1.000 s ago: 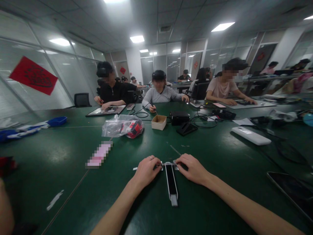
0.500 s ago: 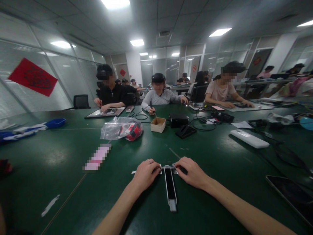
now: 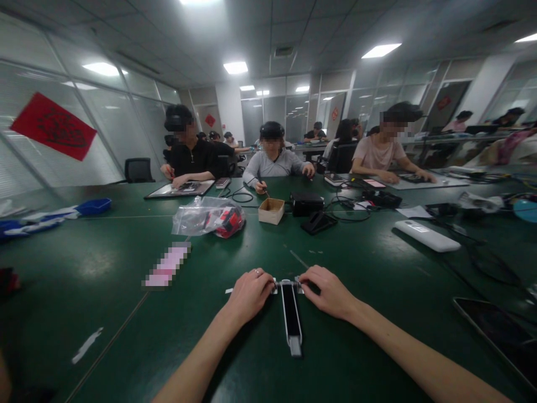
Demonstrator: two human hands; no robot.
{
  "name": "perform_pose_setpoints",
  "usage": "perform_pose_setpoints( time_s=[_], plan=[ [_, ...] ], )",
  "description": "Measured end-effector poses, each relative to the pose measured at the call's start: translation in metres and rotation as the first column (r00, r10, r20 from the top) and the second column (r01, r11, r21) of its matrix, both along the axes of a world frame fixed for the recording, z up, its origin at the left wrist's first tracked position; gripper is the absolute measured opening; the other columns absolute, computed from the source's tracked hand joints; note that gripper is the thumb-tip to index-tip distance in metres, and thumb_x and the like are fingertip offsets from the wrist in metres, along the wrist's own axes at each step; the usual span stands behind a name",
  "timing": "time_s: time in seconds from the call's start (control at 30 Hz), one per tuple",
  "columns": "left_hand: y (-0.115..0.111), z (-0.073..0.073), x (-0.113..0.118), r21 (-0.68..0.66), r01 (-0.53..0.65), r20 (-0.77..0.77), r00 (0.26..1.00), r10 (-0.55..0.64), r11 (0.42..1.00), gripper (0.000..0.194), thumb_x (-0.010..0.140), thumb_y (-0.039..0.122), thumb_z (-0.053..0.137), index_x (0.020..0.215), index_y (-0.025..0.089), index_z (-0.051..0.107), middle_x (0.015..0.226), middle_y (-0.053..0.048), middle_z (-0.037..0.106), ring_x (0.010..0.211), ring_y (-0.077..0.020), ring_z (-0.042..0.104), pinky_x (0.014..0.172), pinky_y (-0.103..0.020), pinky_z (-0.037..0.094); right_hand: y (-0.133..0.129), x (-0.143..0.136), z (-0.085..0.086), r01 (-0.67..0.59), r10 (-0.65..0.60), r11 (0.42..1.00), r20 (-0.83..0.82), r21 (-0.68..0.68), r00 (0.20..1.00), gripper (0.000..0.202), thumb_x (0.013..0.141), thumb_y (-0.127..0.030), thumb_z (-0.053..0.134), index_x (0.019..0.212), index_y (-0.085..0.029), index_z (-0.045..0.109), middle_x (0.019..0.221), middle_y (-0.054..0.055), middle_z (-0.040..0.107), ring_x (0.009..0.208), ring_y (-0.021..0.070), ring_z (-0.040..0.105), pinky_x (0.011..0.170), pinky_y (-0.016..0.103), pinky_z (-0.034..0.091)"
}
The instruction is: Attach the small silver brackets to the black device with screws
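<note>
My left hand (image 3: 251, 292) and right hand (image 3: 326, 290) pinch metal tabs (image 3: 275, 286). Slim black device (image 3: 291, 312) between, grey tip toward six o'clock.

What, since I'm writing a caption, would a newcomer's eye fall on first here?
Probably the left hand and right hand, low in the centre, flanking the far end of a pale-edged black object. Next, the red sheet on the glass wall at far left. Then the clear bag, left of the small open box.
</note>
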State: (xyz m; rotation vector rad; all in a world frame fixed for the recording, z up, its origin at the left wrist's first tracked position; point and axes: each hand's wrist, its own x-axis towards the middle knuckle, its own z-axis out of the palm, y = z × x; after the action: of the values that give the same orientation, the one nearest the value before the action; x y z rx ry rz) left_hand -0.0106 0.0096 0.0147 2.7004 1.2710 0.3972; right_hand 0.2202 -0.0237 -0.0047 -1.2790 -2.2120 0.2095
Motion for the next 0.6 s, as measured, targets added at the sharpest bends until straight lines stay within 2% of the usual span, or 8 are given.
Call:
perform_pose_setpoints(
  time_s=[0.4, 0.6],
  plan=[
    [0.0005, -0.0018, -0.0002, -0.034, -0.031, 0.035, 0.999, 0.032, 0.999, 0.01, 0.088, 0.024, 0.052, 0.092, 0.02, 0.06, 0.093, -0.002, 0.06, 0.083, -0.0159, 0.057, 0.072, -0.026, 0.042, -0.0011, -0.0001, 0.0018, 0.0, 0.0, 1.0, 0.002, -0.02, 1.0, 0.014, 0.086, -0.017, 0.049, 0.09, -0.017, 0.062, 0.087, 0.005, 0.063, 0.078, 0.0161, 0.056, 0.07, 0.032, 0.047],
    [0.001, -0.003, -0.0003, -0.043, -0.037, 0.048, 0.998, 0.039, 0.998, 0.012, 0.088, 0.025, 0.052, 0.096, 0.021, 0.06, 0.095, -0.002, 0.06, 0.084, -0.0164, 0.058, 0.074, -0.026, 0.043, 0.0, 0.0011, 0.0003, -0.009, 0.009, 1.0, -0.005, -0.019, 1.0, 0.014, 0.086, -0.019, 0.049, 0.091, -0.017, 0.062, 0.087, 0.006, 0.063, 0.078, 0.016, 0.057, 0.07, 0.032, 0.048]
  ],
)
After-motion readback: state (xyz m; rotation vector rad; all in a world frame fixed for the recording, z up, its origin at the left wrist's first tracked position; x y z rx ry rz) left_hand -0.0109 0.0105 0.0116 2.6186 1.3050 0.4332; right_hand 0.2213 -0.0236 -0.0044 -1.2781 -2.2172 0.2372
